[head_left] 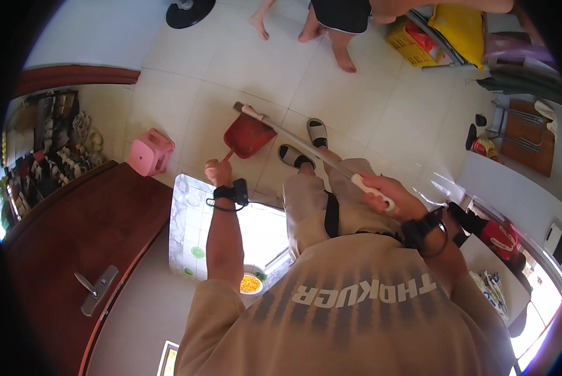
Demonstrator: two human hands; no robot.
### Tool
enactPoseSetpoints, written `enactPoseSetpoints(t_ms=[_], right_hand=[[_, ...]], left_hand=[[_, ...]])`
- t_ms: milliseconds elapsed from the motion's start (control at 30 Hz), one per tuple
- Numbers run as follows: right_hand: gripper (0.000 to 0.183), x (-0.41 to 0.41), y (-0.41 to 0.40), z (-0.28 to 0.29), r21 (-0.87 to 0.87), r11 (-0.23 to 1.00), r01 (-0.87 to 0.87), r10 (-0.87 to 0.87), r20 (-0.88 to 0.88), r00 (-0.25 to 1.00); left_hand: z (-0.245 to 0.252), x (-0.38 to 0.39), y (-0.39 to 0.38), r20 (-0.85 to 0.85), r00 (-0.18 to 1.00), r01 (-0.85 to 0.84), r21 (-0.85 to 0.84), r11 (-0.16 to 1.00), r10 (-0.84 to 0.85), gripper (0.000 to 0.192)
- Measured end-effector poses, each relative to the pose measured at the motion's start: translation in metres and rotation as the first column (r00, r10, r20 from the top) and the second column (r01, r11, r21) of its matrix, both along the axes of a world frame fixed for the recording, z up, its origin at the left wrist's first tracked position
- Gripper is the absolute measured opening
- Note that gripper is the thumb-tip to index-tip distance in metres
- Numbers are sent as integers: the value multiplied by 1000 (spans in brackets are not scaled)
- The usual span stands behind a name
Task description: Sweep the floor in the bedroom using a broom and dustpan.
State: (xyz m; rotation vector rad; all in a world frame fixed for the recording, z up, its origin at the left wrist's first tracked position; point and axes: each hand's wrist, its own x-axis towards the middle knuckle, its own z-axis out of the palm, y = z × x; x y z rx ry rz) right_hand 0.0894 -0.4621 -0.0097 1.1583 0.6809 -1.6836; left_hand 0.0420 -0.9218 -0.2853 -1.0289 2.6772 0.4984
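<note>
My left hand point(219, 173) is closed around the thin handle of a red dustpan point(250, 136). The pan is over the tiled floor, in front and to the left of my slippered feet. My right hand point(388, 193) grips the cream-coloured grip of a broom with a metal pole point(304, 146). The pole slants forward and left, passing above my right foot. Its head with dark bristles point(238, 106) is at the far edge of the pan; whether they touch is unclear. Some small dark debris seems to lie in the pan.
A pink plastic stool point(150, 152) stands left, near an open brown door point(93, 211) and shoe shelves point(65, 164). A table with a marble-patterned cover point(184, 225) is beside my left arm. Another person's bare feet point(344, 58) are ahead, near a yellow crate point(410, 44).
</note>
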Motion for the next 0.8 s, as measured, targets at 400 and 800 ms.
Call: enactPoseSetpoints(t_ms=[400,800], right_hand=[[8,30,69,-37,323,940,112,-94,-71,993],[22,-22,-8,-7,-19,995,100,-99,58,993]], left_hand=[[0,-15,23,-20,993,114,-40,993,-115,15],[3,20,-40,27,999,23,117,993,-26,19]])
